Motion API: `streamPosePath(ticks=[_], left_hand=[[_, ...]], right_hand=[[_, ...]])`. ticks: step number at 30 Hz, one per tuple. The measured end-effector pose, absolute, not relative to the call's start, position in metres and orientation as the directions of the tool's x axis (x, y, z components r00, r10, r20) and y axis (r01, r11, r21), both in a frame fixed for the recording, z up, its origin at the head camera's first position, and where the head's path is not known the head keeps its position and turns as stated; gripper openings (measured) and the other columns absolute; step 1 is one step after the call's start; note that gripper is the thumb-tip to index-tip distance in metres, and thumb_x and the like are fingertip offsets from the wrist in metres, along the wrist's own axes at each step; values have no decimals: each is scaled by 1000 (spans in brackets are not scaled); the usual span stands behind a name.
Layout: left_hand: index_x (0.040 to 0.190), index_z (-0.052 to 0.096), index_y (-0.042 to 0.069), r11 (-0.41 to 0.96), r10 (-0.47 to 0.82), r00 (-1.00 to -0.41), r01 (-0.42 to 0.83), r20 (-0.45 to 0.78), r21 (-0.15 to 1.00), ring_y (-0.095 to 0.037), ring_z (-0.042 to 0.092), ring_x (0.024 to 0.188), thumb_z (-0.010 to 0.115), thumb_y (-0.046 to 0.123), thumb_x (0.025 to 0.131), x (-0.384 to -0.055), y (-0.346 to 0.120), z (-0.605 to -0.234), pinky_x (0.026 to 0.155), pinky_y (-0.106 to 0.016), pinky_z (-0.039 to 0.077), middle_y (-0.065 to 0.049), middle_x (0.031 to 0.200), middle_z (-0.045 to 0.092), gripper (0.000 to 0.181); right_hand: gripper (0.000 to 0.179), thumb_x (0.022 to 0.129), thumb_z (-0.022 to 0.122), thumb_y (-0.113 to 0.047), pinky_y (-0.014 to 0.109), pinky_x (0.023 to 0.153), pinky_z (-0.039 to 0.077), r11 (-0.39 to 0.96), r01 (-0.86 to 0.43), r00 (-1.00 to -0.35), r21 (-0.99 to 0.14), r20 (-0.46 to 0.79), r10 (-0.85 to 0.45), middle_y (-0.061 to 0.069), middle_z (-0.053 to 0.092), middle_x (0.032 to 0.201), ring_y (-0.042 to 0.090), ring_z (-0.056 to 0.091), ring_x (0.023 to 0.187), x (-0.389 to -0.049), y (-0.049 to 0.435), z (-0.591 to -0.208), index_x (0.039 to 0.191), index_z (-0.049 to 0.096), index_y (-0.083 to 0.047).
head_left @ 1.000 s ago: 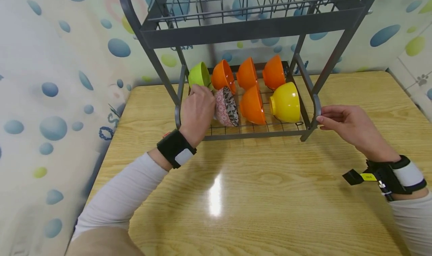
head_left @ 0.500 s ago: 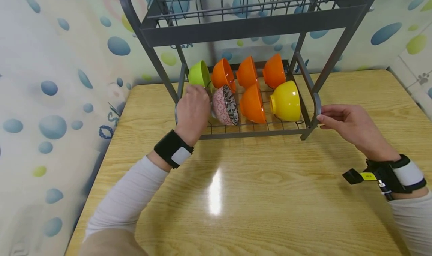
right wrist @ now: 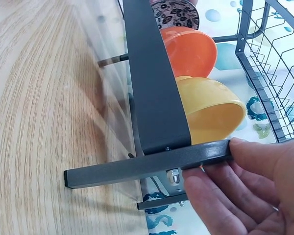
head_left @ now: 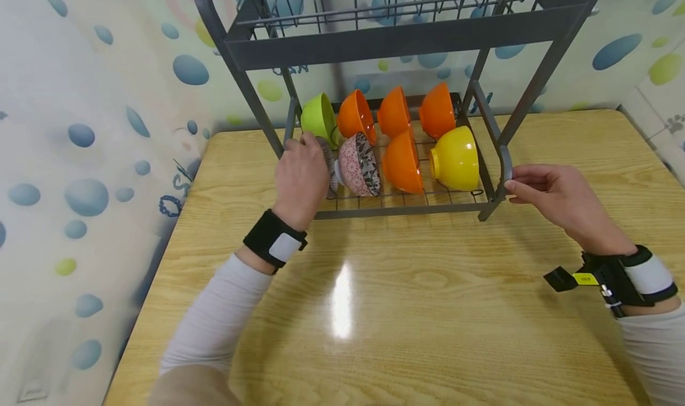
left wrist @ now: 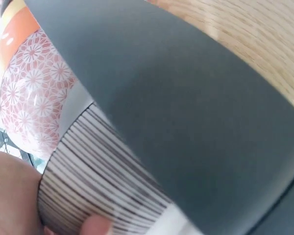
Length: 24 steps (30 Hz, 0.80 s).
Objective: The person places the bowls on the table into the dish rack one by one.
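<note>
At the left end of the lower tier of a dark metal dish rack, my left hand grips a bowl with dark and white stripes, mostly hidden behind the hand in the head view. Beside it on its right, a pink patterned bowl stands on its side. A green bowl sits just behind. My right hand pinches the rack's right front side frame between thumb and fingers.
Orange bowls and a yellow bowl fill the rest of the lower tier, tipped on their sides. The rack's upper wire tier overhangs them. A wooden table carries the rack, against a patterned wall.
My left hand has shifted left, away from the pink bowl, and the striped bowl's edge now shows between them. The right hand stays on the frame.
</note>
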<state>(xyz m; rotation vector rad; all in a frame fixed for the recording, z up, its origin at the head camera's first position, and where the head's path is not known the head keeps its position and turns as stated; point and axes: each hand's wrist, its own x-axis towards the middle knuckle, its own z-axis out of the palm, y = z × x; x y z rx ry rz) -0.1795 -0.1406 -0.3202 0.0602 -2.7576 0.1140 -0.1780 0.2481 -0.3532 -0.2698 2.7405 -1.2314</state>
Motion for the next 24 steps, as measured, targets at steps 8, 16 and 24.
streamPosePath(ticks=[8, 16, 24], left_hand=[[97, 55, -8, 996, -57, -937, -78, 345, -49, -29, 60, 55, 26, 10, 99, -179, -140, -320, 45, -38, 52, -20, 76, 55, 34], [98, 54, -10, 995, -97, -942, -100, 321, 7, -31, 61, 57, 26, 10, 100, -177, -139, -322, 47, -40, 53, -23, 82, 55, 34], [98, 55, -10, 994, -107, -937, -97, 332, 45, -31, 61, 59, 30, 10, 99, -174, -139, -322, 50, -40, 54, -22, 84, 54, 32]], right_hand=[[46, 93, 57, -40, 10, 72, 49, 654, -118, -976, -747, -33, -213, -23, 63, 94, 4, 66, 83, -176, 248, -353, 124, 61, -6], [48, 93, 56, -42, 10, 72, 49, 668, -108, -978, -736, -44, -206, -20, 65, 95, 3, 66, 83, -177, 247, -353, 125, 61, -7], [46, 93, 56, -40, 10, 72, 49, 660, -121, -977, -742, -28, -211, -22, 65, 93, 2, 66, 82, -176, 248, -353, 124, 62, -6]])
